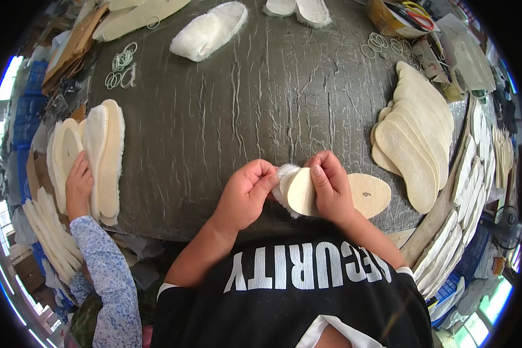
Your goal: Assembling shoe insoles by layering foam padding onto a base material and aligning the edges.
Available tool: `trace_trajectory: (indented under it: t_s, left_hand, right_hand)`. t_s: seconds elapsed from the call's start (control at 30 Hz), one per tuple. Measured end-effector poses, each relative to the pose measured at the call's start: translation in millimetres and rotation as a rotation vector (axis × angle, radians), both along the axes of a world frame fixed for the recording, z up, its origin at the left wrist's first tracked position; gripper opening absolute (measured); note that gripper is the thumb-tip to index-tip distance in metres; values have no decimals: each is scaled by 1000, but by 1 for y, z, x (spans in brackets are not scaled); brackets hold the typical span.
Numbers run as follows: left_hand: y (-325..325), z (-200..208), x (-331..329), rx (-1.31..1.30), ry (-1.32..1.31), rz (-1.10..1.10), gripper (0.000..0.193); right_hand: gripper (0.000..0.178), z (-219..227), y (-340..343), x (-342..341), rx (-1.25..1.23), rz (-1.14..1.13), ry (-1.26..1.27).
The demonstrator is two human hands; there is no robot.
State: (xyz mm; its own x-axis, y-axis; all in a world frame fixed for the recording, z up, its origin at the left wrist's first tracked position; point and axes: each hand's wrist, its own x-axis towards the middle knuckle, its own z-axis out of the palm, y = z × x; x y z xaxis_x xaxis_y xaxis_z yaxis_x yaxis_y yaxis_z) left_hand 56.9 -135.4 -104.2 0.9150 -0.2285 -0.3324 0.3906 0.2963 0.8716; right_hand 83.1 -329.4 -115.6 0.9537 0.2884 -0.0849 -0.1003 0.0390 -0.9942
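Close to my body, over the table's near edge, I hold a cream insole (371, 196) lying crosswise, with white fluffy fleece (284, 174) showing at its left end. My left hand (246, 194) pinches the fleecy edge between thumb and fingers. My right hand (333, 188) grips the insole across its middle, thumb on top and fingers behind. A small dark mark shows on its right end. My right fingers hide part of the underside. Off to the right, a fanned stack of cream insoles (414, 136) lies on the dark table (243, 110).
At the left, another person's hand (79, 182) rests on fleece-edged insoles (111, 159). Fluffy insoles (209, 32) lie at the far side. Pale rubber bands (122, 64) are scattered left and far right. A box of odds and ends (403, 20) stands far right; white pieces (467, 191) line the right side.
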Motion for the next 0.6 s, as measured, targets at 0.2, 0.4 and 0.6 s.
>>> trace_trajectory:
  t_s: [0.2,0.4,0.6]
  left_hand:
    - [1,-7,1,-116,32,-14,11]
    - [-1,5,1,58,-64,-6,11]
    - [-4,13,-1,220,-191,23,9]
  right_hand:
    - [12,0,0,1,50,20,56]
    - [12,-1,2,2,4,1,99]
    - [14,3,4,1,-143,-30,47]
